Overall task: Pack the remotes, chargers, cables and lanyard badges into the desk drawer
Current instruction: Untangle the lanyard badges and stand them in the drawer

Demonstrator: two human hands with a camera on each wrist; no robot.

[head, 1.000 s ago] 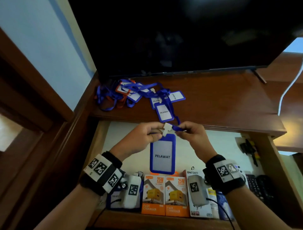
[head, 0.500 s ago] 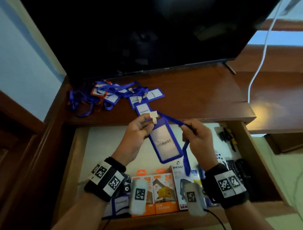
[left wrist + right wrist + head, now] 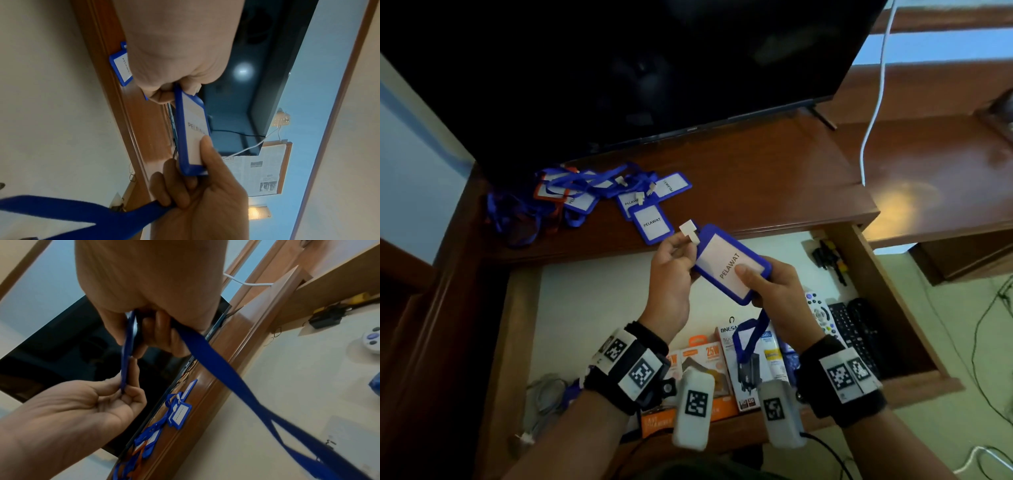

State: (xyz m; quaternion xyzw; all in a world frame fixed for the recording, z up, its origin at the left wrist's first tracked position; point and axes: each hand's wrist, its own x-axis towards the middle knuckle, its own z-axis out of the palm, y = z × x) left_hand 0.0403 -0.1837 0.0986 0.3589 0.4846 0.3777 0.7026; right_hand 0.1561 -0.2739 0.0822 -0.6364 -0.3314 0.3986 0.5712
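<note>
Both hands hold one blue lanyard badge (image 3: pixel 729 263) marked PELAWAT above the open desk drawer (image 3: pixel 599 284). My left hand (image 3: pixel 674 263) pinches its top end by the white clip (image 3: pixel 689 230). My right hand (image 3: pixel 767 284) grips its lower end, thumb on the card face, with the blue strap (image 3: pixel 751 334) folded behind the badge and hanging in a loop below. The wrist views show the same badge (image 3: pixel 194 129) and strap (image 3: pixel 226 378). Several more badges (image 3: pixel 599 198) lie in a heap on the desk top.
Boxed chargers (image 3: pixel 709 363) stand along the drawer's front; remotes (image 3: pixel 849 329) lie at its right, a grey cable (image 3: pixel 544 397) at its front left. A dark TV (image 3: pixel 619 68) stands behind the badge heap. A white cable (image 3: pixel 873 113) hangs down at the right.
The badge hung upright from the clip, then tilted flat. My right hand slid from the strap near the clip down to the badge's lower end, gathering the strap behind it.
</note>
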